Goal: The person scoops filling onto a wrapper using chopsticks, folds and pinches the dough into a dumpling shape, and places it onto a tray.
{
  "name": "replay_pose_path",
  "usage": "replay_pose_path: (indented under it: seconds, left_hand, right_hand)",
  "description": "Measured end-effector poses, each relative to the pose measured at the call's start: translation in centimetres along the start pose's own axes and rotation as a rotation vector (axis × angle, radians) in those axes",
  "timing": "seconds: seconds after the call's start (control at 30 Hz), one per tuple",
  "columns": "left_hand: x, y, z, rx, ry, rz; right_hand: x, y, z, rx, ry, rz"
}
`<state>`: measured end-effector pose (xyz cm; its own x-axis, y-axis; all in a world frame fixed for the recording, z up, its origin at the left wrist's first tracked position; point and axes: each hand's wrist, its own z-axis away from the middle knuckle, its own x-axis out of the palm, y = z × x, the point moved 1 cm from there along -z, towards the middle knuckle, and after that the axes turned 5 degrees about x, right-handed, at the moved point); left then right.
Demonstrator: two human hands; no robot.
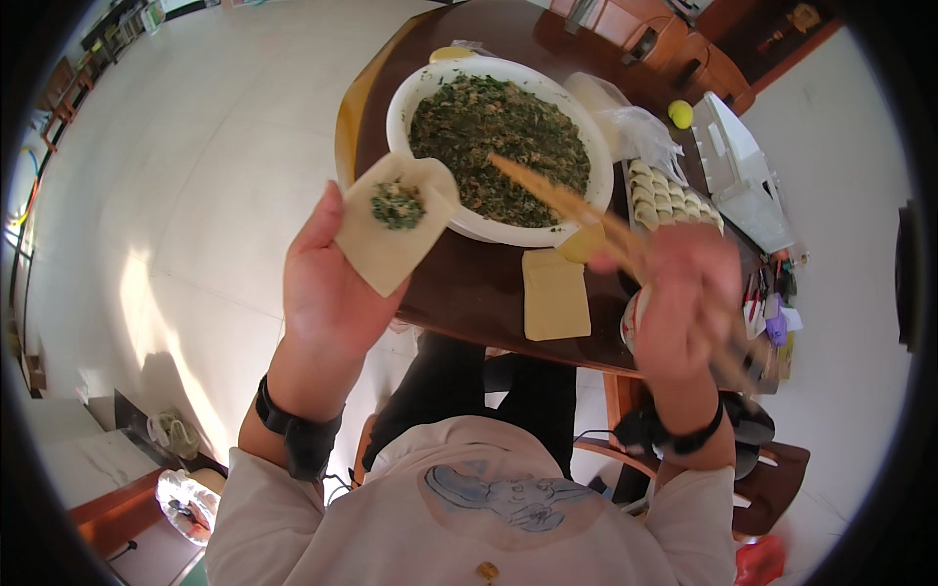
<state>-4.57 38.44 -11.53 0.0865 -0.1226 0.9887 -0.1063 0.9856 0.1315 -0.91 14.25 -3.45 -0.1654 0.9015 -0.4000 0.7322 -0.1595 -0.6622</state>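
Note:
On my left hand lies a square dough wrapper, one corner curled up, with a small mound of green filling on it. My right hand, blurred, grips a pair of wooden chopsticks, whose tips reach over the filling bowl. That large white bowl holds chopped greens mixed with what looks like minced meat. A stack of square wrappers lies near the table's front edge, between my hands. Partly hidden behind my right hand is a small bowl with red marks.
Rows of wrapped dumplings fill a tray on the right of the dark table. Behind them are a clear plastic bag, a yellow-green ball-like object and a white plastic container. Wooden chairs stand beyond.

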Motion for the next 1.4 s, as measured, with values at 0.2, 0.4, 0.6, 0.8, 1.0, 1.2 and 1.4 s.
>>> replay_pose_path:
  seconds: [0.2, 0.4, 0.6, 0.8, 1.0, 1.2, 1.4]
  left_hand:
    - [-0.3, 0.8, 0.7, 0.03, 0.058, -0.084]
    - [-1.4, 1.3, 1.4, 0.069, 0.115, -0.128]
    - [-1.3, 1.3, 1.2, 0.06, 0.134, -0.143]
    - [-1.3, 1.0, 1.2, 0.034, 0.136, -0.11]
    - [-1.0, 0.9, 1.2, 0.015, 0.096, -0.121]
    - [-0.4, 0.3, 0.8, -0.017, -0.006, -0.075]
    - [0.3, -1.6, -0.1, -0.097, -0.089, -0.118]
  right_hand:
    - [3.3, 7.0, -4.4, 0.309, 0.025, -0.185]
    - [4.1, 7.2, -3.9, 0.404, 0.003, -0.267]
    - [4.2, 6.9, -3.8, 0.511, -0.066, -0.352]
    - [3.3, 7.5, -3.7, 0.703, 0.008, -0.563]
    - [1.3, 8.3, -2.9, 0.774, 0.185, -0.713]
    - [-0.6, 8.5, -2.3, 0.782, 0.249, -0.859]
    - [0.3, 5.1, -1.0, 0.771, 0.164, -1.023]
